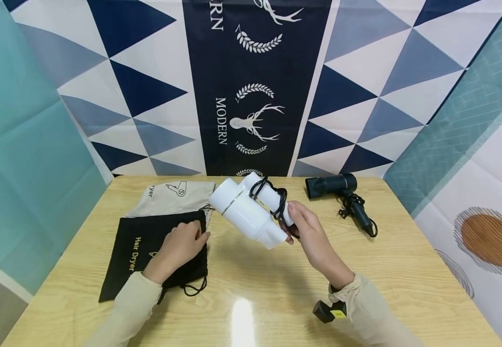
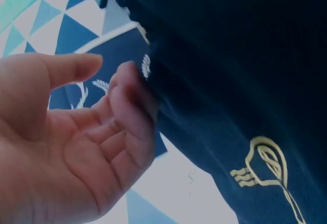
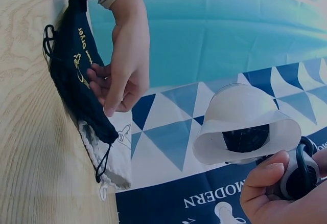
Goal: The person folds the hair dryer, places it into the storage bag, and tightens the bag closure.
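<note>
Thin black cord (image 1: 282, 193) is already wound round the handle (image 1: 269, 196) of the white plastic hair dryer (image 1: 245, 212), which the right hand (image 1: 309, 231) grips above the pale wooden tabletop (image 1: 398, 284); the flat black cloth bag (image 1: 144, 241) near its left edge looks unfilled, the left hand (image 1: 179, 248) over it loosely curled, holding nothing

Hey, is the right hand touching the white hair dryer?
Touching. The head view shows the right hand gripping the white hair dryer by the end of its handle, thumb against it.
</note>
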Available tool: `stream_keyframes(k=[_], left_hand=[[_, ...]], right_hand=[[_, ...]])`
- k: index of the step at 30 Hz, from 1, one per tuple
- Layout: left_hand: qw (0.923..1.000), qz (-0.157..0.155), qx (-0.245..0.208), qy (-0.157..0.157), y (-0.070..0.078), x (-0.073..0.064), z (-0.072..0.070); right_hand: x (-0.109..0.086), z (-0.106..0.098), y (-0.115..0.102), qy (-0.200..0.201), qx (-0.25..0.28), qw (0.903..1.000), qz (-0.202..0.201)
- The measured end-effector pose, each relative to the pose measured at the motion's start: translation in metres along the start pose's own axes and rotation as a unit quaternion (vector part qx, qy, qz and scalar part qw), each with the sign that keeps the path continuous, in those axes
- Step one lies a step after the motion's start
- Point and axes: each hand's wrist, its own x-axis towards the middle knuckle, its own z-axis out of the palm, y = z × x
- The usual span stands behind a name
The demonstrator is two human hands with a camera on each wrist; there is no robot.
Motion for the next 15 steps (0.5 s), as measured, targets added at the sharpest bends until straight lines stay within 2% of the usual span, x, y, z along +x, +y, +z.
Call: stream_keyframes(k=[4,9,15], left_hand=[[0.9991,-0.024,0.017,-0.031,-0.005,0.003,0.000],[0.9928,-0.045,0.034,-0.106,-0.010,0.003,0.004],[0.9836,-0.058,0.005,-0.170,-0.015,0.003,0.000]], right_hand=[[0.000,0.001,0.000,-0.003,-0.002,1.0000,0.001],[0.001,0.003,0.002,-0.007,0.001,1.0000,0.006],[0.002,0.002,0.004,-0.009,-0.006,0.9999,0.006]])
